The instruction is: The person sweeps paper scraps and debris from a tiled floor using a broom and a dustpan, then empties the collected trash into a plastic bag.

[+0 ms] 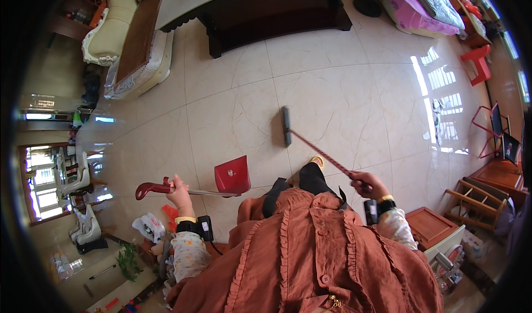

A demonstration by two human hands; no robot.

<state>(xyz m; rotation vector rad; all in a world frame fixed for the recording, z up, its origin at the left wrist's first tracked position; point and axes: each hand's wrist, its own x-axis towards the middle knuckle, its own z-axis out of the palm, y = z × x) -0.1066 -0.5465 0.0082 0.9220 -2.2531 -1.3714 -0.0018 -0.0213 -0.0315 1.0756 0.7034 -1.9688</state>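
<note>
My left hand (pixel 178 191) grips the metal pole of a long-handled dustpan, just beside its dark red curved grip (pixel 151 189). The red dustpan (pixel 232 175) is at the pole's other end, left of my body, with a small pale mark or bit on it. My right hand (pixel 368 184) is closed around the end of a red patterned broom handle (pixel 320 151). The broom's narrow grey head (pixel 286 126) rests on the tiled floor ahead of me. One foot in a yellow sandal (pixel 317 161) shows beside the handle.
A dark wooden table (pixel 274 17) stands ahead, with a cushioned seat (pixel 141 72) to its left. A bed with pink cloth (pixel 409 11) and a red plastic stool (pixel 480 65) are at the right. A wooden-topped cabinet (pixel 432 227) and white bag (pixel 149 226) flank me.
</note>
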